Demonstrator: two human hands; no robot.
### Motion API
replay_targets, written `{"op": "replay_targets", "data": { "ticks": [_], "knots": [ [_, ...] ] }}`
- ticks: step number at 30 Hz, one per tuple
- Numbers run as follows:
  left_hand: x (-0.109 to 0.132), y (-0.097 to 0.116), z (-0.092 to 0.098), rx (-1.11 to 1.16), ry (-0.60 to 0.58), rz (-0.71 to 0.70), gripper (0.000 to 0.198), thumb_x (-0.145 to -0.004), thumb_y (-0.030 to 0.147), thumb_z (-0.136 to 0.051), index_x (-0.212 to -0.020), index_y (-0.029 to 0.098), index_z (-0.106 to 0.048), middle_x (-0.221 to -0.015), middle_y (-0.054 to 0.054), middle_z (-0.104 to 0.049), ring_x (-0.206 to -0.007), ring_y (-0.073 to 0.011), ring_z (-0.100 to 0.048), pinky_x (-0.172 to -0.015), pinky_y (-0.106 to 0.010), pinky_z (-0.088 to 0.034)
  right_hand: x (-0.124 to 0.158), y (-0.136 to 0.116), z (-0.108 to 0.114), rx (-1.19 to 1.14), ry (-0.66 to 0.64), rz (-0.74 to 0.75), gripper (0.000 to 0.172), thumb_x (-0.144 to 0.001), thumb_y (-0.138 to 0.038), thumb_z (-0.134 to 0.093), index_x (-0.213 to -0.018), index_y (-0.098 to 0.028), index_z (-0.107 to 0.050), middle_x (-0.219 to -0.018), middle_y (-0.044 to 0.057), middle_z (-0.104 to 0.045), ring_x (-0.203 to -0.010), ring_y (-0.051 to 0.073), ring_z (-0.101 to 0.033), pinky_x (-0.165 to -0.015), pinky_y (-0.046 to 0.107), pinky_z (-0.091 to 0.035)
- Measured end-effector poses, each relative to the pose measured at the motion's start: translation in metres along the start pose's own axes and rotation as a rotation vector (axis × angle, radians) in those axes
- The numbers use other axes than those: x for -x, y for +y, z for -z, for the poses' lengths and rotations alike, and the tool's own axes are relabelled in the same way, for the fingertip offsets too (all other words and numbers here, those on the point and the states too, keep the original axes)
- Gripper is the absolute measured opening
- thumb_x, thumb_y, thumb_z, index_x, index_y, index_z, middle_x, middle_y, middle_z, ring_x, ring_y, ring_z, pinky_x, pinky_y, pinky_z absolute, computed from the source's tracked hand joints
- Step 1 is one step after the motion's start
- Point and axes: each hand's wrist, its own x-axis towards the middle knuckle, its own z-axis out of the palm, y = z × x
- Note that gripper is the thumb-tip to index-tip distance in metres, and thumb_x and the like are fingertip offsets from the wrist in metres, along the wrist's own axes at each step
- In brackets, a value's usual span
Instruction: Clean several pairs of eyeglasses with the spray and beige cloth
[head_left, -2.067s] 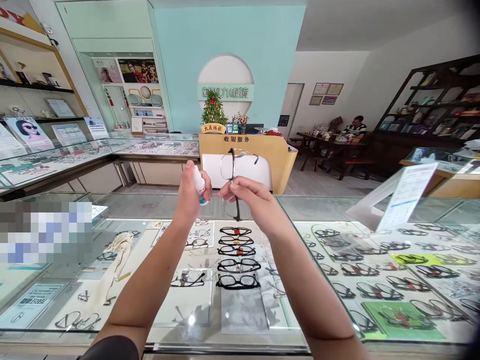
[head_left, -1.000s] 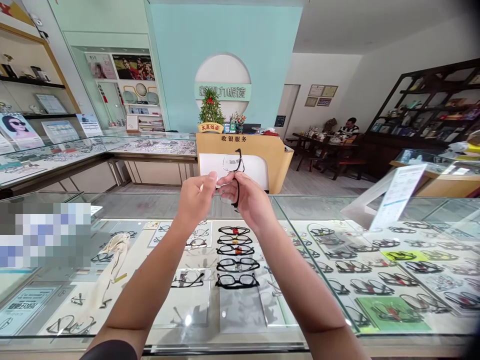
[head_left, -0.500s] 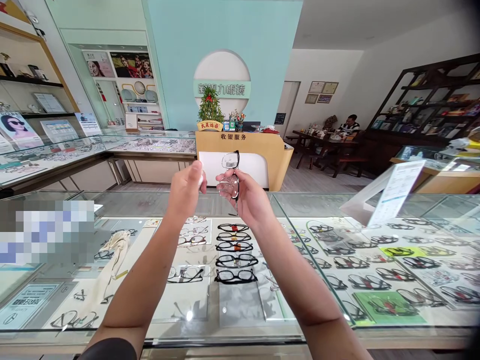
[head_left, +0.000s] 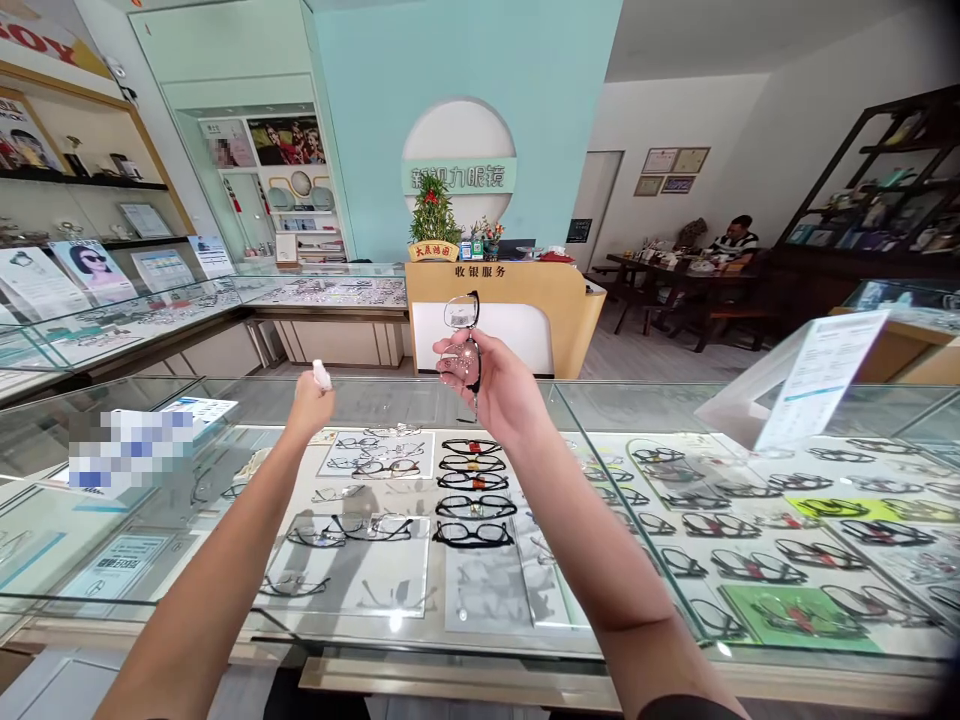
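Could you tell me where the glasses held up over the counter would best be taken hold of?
Probably by the black rim of the upper lens, pinched at its edges, coming from above. The glasses stand on end, one lens over the other; the right hand wraps the lower lens, so only the top is free. The left hand is shut on a small bottle.

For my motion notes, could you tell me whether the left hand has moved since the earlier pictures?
Yes. The left hand, holding a small white bottle, has swung left, away from the glasses and the wooden counter.
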Motion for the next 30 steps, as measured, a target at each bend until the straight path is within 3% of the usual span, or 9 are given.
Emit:
{"op": "replay_targets", "data": {
  "ticks": [5,10,22,27,30],
  "knots": [
    [0.012,-0.052,-0.005,-0.09,-0.068,0.105,0.035,-0.093,0.023,-0.064,-0.128,0.018,-0.062,-0.133,-0.019,-0.079,-0.123,-0.036,-0.076,-0.104,-0.041,-0.056,0.003,-0.001,-0.001,-0.024,-0.04,0.006,0.019,-0.102,-0.042,-0.072,-0.09,-0.027,-0.074,-0.102,0.002,-0.087,-0.085,0.016,-0.075,-0.081,0.027,-0.062],
    [0.015,-0.079,-0.014,-0.136,-0.104,0.122,0.039,-0.094,0.023,-0.065,-0.133,0.018,-0.064,-0.142,-0.02,-0.08,-0.131,-0.0368,-0.076,-0.106,-0.039,-0.055,0.005,-0.002,-0.002,-0.029,-0.047,-0.003,0.019,-0.101,-0.041,-0.072,-0.089,-0.027,-0.073,-0.103,0.002,-0.087,-0.083,0.016,-0.074,-0.08,0.027,-0.062],
    [0.018,-0.087,-0.021,-0.217,-0.163,0.116,0.034,-0.097,0.026,-0.064,-0.13,0.019,-0.063,-0.138,-0.02,-0.082,-0.128,-0.0358,-0.078,-0.1,-0.038,-0.055,0.007,-0.003,-0.002,-0.006,-0.06,0.008,0.019,-0.1,-0.043,-0.074,-0.09,-0.027,-0.072,-0.103,0.002,-0.086,-0.081,0.016,-0.073,-0.079,0.027,-0.061],
    [0.027,-0.09,-0.011,-0.296,-0.167,0.109,0.062,-0.099,0.031,-0.063,-0.157,0.014,-0.051,-0.156,-0.024,-0.072,-0.143,-0.0337,-0.072,-0.11,-0.038,-0.056,0.007,-0.003,0.0,-0.005,-0.059,0.013,0.019,-0.1,-0.043,-0.073,-0.091,-0.026,-0.072,-0.104,0.003,-0.086,-0.08,0.016,-0.073,-0.079,0.029,-0.062],
    [0.047,-0.096,0.007,-0.397,-0.165,0.131,0.071,-0.097,0.037,-0.065,-0.161,0.012,-0.051,-0.164,-0.03,-0.062,-0.152,-0.0436,-0.063,-0.117,-0.051,-0.055,0.007,-0.005,0.0,-0.002,-0.063,0.015,0.019,-0.099,-0.044,-0.075,-0.091,-0.027,-0.072,-0.104,0.003,-0.087,-0.08,0.017,-0.073,-0.077,0.029,-0.062]
  ]
}}
